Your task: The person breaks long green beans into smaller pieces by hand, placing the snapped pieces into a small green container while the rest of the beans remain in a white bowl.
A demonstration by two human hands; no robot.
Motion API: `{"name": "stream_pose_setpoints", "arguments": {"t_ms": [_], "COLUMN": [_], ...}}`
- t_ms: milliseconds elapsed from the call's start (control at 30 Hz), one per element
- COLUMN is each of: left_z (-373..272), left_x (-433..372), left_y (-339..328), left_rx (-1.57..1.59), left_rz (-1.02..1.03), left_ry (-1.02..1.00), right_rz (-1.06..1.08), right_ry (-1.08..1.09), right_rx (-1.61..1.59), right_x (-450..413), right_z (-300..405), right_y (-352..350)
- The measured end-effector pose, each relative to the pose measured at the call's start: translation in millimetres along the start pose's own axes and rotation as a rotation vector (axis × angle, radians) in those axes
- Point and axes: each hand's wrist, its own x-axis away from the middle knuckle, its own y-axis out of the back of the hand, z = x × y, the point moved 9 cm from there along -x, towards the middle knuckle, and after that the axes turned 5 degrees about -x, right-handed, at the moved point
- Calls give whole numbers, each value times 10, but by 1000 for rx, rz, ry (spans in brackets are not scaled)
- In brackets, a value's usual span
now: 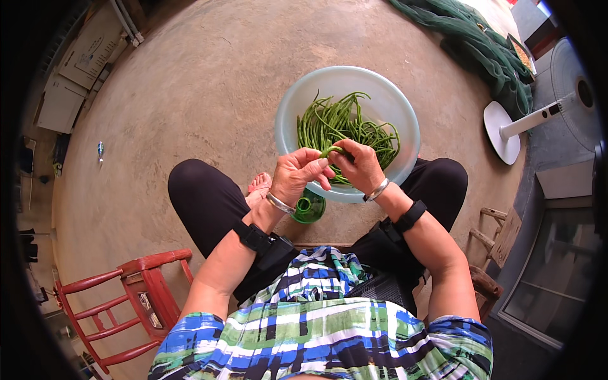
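Long green beans lie in a loose heap inside a large pale-blue plastic basin on the floor. Over the basin's near side, my left hand pinches one end of a bent green bean between thumb and finger. The other part of that bean is in the fingers of my right hand, close beside the left. A green bottle with an uncapped mouth stands between my legs, just below my left hand and against the basin's near edge. Parts of the bean are hidden by my fingers.
At the left stands a red wooden chair. A white pedestal fan and dark green netting are at the right. A small wooden stool is near the right wall. A small bottle-like item lies on the concrete floor.
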Motion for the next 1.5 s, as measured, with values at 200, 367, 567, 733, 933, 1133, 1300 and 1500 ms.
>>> {"name": "stream_pose_setpoints", "arguments": {"t_ms": [200,367,567,733,933,1133,1300,1500], "left_z": [90,202,250,318,268,441,415,414], "left_x": [10,2,38,67,82,97,78,88], "left_y": [-72,-56,-40,-16,-48,61,91,53], "left_rx": [22,72,222,281,428,261,262,134], "left_rz": [57,78,134,132,133,92,65,89], "left_ry": [75,179,280,344,393,467,459,395], "right_rz": [18,41,225,290,291,507,646,586], "right_ry": [-305,-197,-52,-48,-37,-86,-112,-78], "right_rx": [-508,-471,-380,-296,-313,-187,-67,-129], "right_x": [-9,-23,-37,-23,4,-29,-17,-17], "right_z": [-202,-129,78,118,65,84,155,147], "right_y": [-50,-40,-113,-111,-158,-206,-111,-123]}}
